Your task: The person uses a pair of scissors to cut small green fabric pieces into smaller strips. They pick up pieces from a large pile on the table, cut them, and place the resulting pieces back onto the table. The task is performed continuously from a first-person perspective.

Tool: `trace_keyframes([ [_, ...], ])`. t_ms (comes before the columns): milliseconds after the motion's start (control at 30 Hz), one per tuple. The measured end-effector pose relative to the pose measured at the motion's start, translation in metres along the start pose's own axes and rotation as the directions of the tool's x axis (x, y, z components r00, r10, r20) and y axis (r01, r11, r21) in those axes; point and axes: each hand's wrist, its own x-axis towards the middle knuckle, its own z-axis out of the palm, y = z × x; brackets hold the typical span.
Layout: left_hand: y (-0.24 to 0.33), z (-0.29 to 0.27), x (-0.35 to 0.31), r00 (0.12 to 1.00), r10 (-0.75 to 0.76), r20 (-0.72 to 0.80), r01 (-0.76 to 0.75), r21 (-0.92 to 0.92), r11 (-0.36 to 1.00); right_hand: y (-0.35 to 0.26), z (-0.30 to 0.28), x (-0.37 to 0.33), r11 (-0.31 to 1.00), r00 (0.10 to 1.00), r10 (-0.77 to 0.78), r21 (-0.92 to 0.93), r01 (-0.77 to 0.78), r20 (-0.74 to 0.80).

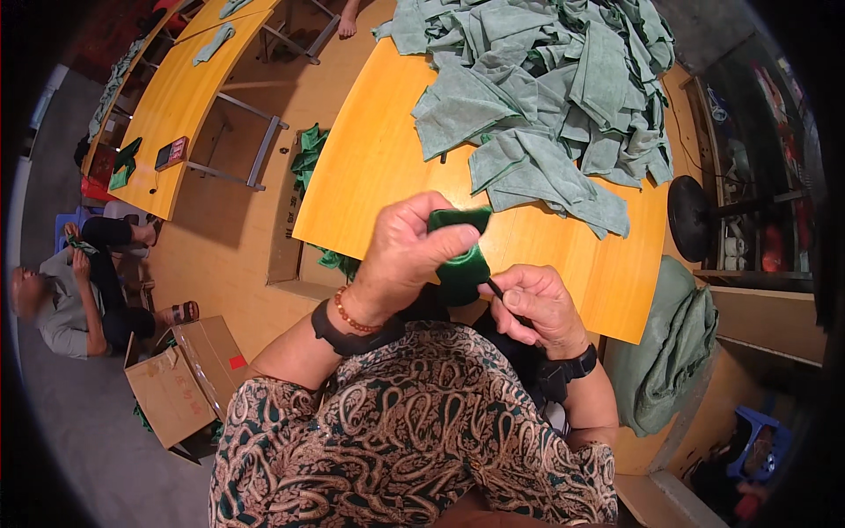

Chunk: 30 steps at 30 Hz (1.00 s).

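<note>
My left hand (403, 255) is closed on a small piece of shiny dark green cloth (465, 275), thumb on top, held over my lap at the table's near edge. My right hand (544, 310) pinches a thin black stick-like tool (495, 289) between thumb and fingers. Its tip meets the lower right edge of the cloth; what kind of tool it is I cannot make out. Beyond my hands, a large heap of grey-green cloth pieces (528, 97) with darker green edges covers the far right of the yellow table (361, 158).
A cardboard box (189, 378) stands at the lower left, near a seated person (66, 299) handling green cloth. Another yellow table (189, 97) is at the upper left. On the right are a round black base (691, 218), a bulky green bundle (664, 352) and a blue stool (761, 444).
</note>
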Motion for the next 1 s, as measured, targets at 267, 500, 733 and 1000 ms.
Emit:
trace_keyframes([
  [267,-0.013,0.003,-0.008,0.999,-0.003,0.036,0.006,-0.079,0.997,0.015,0.003,0.005,0.988,1.000,-0.017,0.152,0.013,0.023],
  [500,-0.025,0.000,-0.013,0.999,-0.017,0.037,0.018,-0.028,0.999,0.016,-0.003,0.002,0.988,0.999,0.009,0.152,-0.016,0.049],
  [733,-0.016,-0.005,-0.025,0.998,-0.034,-0.047,0.036,0.038,0.999,0.006,0.011,0.000,0.994,0.993,0.106,-0.025,-0.105,0.048],
  [1000,0.059,-0.091,-0.032,0.815,0.407,-0.412,-0.448,-0.002,0.894,-0.025,-0.018,-0.007,0.859,0.946,-0.124,-0.510,-0.048,-0.299],
])
